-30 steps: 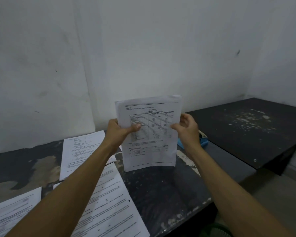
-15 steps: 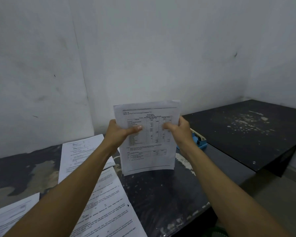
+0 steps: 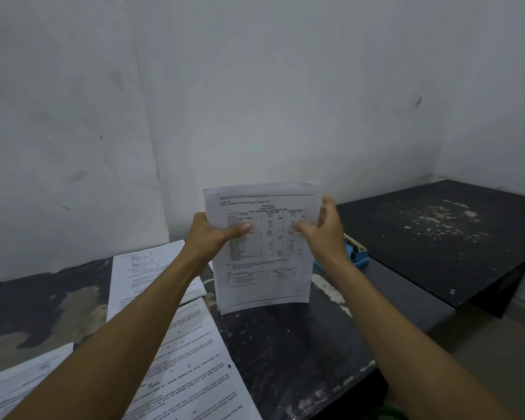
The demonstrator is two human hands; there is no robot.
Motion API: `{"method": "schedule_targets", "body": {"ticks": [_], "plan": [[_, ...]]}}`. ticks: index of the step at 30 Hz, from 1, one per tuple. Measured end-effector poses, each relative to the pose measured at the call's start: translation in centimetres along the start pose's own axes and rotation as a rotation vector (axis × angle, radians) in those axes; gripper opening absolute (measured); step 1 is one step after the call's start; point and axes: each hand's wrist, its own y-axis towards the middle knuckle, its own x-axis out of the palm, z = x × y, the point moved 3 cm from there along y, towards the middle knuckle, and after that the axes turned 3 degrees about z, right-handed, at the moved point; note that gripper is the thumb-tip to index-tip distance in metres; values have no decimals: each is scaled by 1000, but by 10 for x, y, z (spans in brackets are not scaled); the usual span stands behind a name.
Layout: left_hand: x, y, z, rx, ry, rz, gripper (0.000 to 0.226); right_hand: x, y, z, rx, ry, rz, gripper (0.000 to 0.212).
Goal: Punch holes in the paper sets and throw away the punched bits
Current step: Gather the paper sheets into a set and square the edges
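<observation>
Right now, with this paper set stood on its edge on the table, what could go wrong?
The right hand looks loosened at the paper set, so mainly the left hand pinches it; sheets could fan or slip out of line. The blue hole punch sits half hidden behind the right hand and could get knocked.

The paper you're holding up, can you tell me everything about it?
The paper set is white, printed with black text and a ruled table. It stands upright, its bottom edge at the dark table. The left hand pinches its left edge; the blurred right hand is at its right edge, thumb in front.
</observation>
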Motion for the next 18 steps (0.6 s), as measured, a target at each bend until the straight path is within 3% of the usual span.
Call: {"method": "schedule_targets", "body": {"ticks": [3,5,7,10,18], "plan": [[0,0,1,-4,-2,-5,38,-6,1,-24,-294,-164,72,109],[-1,0,1,-10,-3,0,39,-6,1,-38,-497,-313,66,109],[-2,0,-1,-19,1,10,40,-5,-2,-45,-597,-479,27,92],[-1,-1,-1,-19,15,5,38,-6,-8,-41,-597,-543,23,77],[-1,-1,2,-21,30,16,43,-4,-8,-34,-489,-451,2,98]]}}
